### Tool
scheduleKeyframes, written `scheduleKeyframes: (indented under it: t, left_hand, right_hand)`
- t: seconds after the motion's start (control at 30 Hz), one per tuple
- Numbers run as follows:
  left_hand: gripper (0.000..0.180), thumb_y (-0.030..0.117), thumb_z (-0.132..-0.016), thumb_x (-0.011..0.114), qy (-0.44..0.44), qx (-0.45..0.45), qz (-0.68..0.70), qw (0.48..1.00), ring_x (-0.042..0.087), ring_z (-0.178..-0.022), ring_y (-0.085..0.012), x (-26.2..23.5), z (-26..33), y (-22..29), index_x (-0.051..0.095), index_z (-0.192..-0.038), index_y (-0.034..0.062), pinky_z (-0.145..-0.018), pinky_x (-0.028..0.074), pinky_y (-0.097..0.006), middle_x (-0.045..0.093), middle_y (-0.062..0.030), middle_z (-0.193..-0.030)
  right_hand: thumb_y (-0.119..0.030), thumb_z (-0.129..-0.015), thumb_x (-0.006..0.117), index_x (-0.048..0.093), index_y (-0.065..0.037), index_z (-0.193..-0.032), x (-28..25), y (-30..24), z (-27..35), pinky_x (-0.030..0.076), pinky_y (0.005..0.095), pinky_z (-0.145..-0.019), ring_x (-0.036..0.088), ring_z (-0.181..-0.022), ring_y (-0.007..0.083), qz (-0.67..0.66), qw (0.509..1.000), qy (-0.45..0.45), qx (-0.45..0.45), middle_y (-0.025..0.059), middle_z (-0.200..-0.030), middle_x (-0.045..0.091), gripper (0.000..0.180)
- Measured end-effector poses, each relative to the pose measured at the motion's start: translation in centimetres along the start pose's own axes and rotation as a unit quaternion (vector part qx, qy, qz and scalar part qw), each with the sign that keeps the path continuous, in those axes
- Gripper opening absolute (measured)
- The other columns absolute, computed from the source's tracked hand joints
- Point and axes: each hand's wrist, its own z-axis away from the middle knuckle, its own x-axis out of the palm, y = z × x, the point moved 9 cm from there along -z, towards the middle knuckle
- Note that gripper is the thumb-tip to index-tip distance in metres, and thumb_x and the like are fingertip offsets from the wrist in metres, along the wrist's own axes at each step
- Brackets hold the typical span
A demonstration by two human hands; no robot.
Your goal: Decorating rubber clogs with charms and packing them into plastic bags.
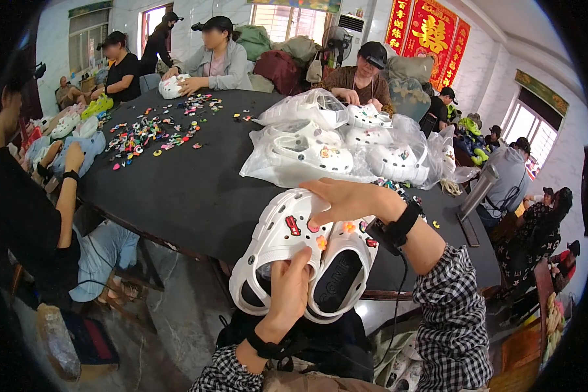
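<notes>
A pair of white clogs with holes sits side by side at the table's near edge. My left hand (286, 287) grips the left clog (268, 238), with its fingers inside the opening and its thumb on the upper. Over the toe of that clog lies my right hand (349, 201), fingers stretched out and thumb beside a round reddish charm (313, 226). A red car-shaped charm (293, 226) and an orange flower charm (321, 243) are also on this clog. The right clog (366, 251) carries an orange flower and a red charm; my right hand and wrist partly hide its toe.
On the dark table (170, 202), bagged white clogs (307, 147) are piled beyond my hands. Loose colourful charms (153, 134) spread at the far left. A metal stand (477, 202) rises at the right. People sit around the table, one close at left (29, 228). A cable hangs from my right wrist.
</notes>
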Motion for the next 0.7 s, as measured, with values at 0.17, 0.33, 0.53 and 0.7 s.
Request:
scheduleKeyframes:
  t: [0.17,0.33,0.53,0.7]
  left_hand:
    - [0.032,0.002,-0.097,0.055,-0.023,0.017,0.031,0.999,0.058,-0.117,-0.0186,0.8,-0.6,0.8,0.053,-0.129,-0.0006,-0.101,0.046,-0.034,0.058,-0.0100,-0.130]
    - [0.032,0.002,-0.098,0.054,0.006,0.023,0.055,0.998,0.058,-0.118,-0.0217,0.8,-0.9,1.4,0.051,-0.129,-0.0061,-0.104,0.046,-0.036,0.059,-0.0139,-0.129]
    - [0.043,0.025,-0.104,0.046,-0.018,0.022,0.027,0.999,0.057,-0.120,-0.0253,1.5,-1.2,2.0,0.048,-0.131,-0.0082,-0.103,0.043,-0.038,0.058,-0.0182,-0.130]
    - [0.043,0.025,-0.103,0.045,-0.025,0.015,0.002,1.000,0.056,-0.121,-0.0238,1.4,-1.3,1.9,0.047,-0.133,-0.0055,-0.104,0.042,-0.038,0.058,-0.0161,-0.131]
  right_hand:
    - [-0.036,-0.089,0.068,0.049,-0.002,-0.140,-1.3,-1.4,2.6,0.047,0.0404,-0.097,0.058,-0.115,0.0362,-0.046,0.992,0.114,0.032,0.0224,-0.125,0.058,0.064]
    - [-0.016,-0.084,0.072,0.064,-0.002,-0.115,-2.2,-6.4,8.9,0.052,0.0415,-0.087,0.063,-0.102,0.0343,0.045,0.925,0.361,-0.112,0.0158,-0.114,0.062,0.035]
    - [-0.007,-0.078,0.072,0.065,-0.007,-0.116,2.6,-9.2,11.7,0.046,0.0464,-0.096,0.057,-0.110,0.0302,0.118,0.916,0.357,-0.142,0.0115,-0.117,0.059,0.038]
    - [-0.012,-0.082,0.069,0.065,-0.016,-0.121,3.3,-7.6,11.1,0.039,0.0455,-0.107,0.057,-0.116,0.0255,0.056,0.924,0.362,-0.109,0.0080,-0.125,0.057,0.040]
